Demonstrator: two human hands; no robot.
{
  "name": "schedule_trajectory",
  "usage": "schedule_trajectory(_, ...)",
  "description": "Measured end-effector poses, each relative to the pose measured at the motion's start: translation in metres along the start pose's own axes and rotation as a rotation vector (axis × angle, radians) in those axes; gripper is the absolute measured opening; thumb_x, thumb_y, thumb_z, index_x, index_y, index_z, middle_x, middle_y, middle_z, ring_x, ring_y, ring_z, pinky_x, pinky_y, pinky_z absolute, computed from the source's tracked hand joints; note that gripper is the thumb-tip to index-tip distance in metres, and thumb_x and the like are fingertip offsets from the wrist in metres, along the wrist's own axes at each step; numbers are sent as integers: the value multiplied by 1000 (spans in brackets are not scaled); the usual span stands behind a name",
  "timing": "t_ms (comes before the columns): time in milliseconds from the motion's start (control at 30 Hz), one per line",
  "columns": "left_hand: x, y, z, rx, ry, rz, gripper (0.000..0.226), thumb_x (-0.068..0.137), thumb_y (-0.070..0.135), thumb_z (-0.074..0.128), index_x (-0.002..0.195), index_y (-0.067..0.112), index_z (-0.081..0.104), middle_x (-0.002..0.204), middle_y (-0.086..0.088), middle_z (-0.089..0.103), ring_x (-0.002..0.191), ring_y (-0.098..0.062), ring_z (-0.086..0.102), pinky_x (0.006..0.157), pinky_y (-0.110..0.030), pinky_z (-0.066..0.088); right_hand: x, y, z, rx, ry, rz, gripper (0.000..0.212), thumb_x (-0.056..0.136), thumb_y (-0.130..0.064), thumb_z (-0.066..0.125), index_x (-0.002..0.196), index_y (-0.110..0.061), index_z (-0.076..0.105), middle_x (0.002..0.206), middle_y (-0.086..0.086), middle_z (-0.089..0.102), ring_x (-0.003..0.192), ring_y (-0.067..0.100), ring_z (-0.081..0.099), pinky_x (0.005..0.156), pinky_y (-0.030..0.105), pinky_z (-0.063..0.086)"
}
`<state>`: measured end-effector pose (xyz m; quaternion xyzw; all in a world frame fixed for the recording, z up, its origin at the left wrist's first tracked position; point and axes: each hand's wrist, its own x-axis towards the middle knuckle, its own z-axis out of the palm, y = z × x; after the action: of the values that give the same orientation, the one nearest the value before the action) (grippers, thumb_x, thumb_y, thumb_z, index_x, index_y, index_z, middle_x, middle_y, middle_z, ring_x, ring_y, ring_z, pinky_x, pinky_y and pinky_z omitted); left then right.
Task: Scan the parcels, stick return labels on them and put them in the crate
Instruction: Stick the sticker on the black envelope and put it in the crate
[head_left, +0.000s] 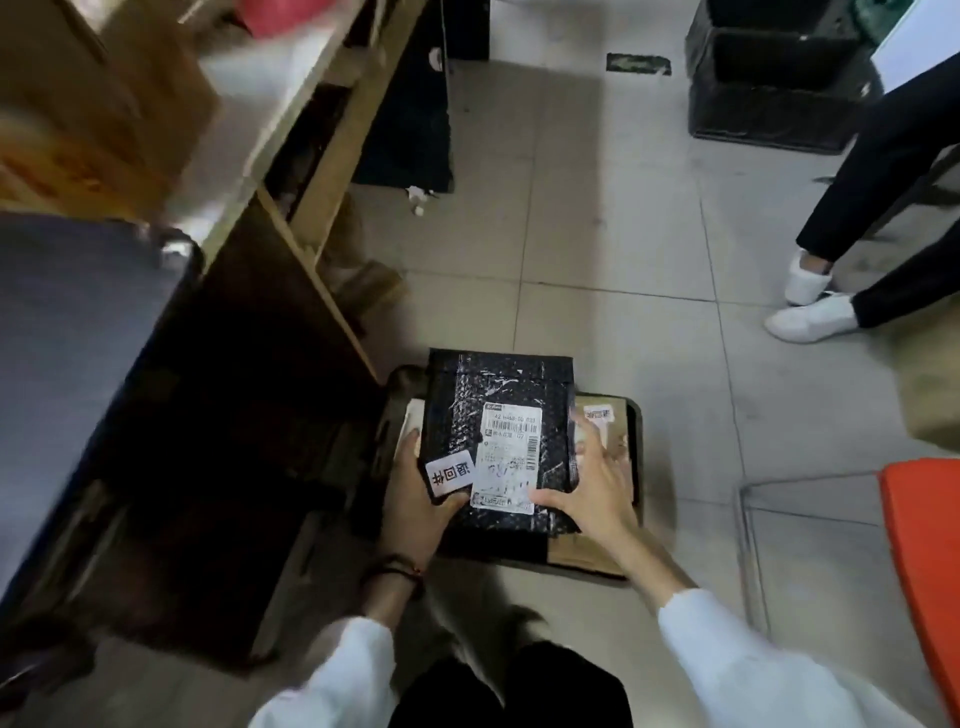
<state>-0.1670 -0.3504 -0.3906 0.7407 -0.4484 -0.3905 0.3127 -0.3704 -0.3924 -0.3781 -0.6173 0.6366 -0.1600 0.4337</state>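
Down on the pale tiled floor (623, 234), hard against the foot of a wooden shelf unit (322, 156), sits a dark crate (637, 457) with rounded corners. A black bubble mailer (498, 395), glossy, dimpled and crossed with clear tape, is held flat just over the crate. It covers most of a brown cardboard parcel (587, 558) lying inside, which bears a small white sticker (597, 414).

A white shipping label (511, 457) with barcodes sits on the mailer's top face. Beside it, at the near-left corner, is a white return label (449, 474) printed with bold black characters.

The left hand (415, 504) grips that near-left corner, thumb on top and fingers curled underneath. The right hand (592, 483) lies spread, with its thumb on the shipping label and its straight fingers along the mailer's right edge.

Blurred cardboard boxes (130, 104) fill the shelf at upper left. Across the aisle stand another person's legs in black trousers (872, 171) and white shoes (810, 317), with stacked black plastic crates (769, 88) behind them. An orange-red seat (924, 545) on a thin metal frame (753, 545) stands at the right.
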Motion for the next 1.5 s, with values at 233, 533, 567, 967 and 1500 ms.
schedule_trajectory(233, 92, -176, 70, 227, 61, -8, 58, 81, -3, 69, 134, 7, 49, 136, -19, 42, 125, -30, 45, 105, -37, 39, 115, 112, 145, -198, -72, -115, 77, 71, -35, 83, 138, -22, 49, 132, 5, 54, 120, 22, 54, 96, 31, 42)
schedule_trajectory(533, 209, -327, 124, 511, 34, 17, 48, 84, 8, 67, 130, 14, 56, 135, -14, 37, 125, -30, 44, 110, -35, 35, 228, 217, 276, -457, -264, -93, 96, 75, -48, 76, 151, -41, 17, 154, -4, 32, 139, 23, 33, 105, 41, 43)
schedule_trajectory(567, 218, -338, 128, 501, 25, 7, 50, 82, 11, 71, 130, 14, 57, 135, -14, 36, 124, -30, 44, 110, -37, 36, 236, 224, 287, -476, -261, -95, 95, 77, -50, 74, 151, -40, 15, 155, -5, 30, 140, 24, 31, 104, 41, 43)
schedule_trajectory(967, 178, -314, 104, 846, -101, -64, 56, 87, 43, 60, 138, 25, 44, 148, -8, 34, 136, -31, 28, 106, -43, 35, 198, 200, 252, -787, -414, -121, 73, 90, -64, 45, 152, -35, 18, 153, -1, 34, 136, 30, 34, 107, 43, 31)
schedule_trajectory(1500, -124, 91, -92, 740, 150, -115, 30, 91, 42, 50, 114, 24, 56, 110, 0, 62, 106, -25, 55, 79, -35, 39, -88, -101, -51, -773, -170, -467, 42, 89, -57, 50, 119, -30, 60, 120, -10, 60, 110, 22, 54, 90, 39, 37)
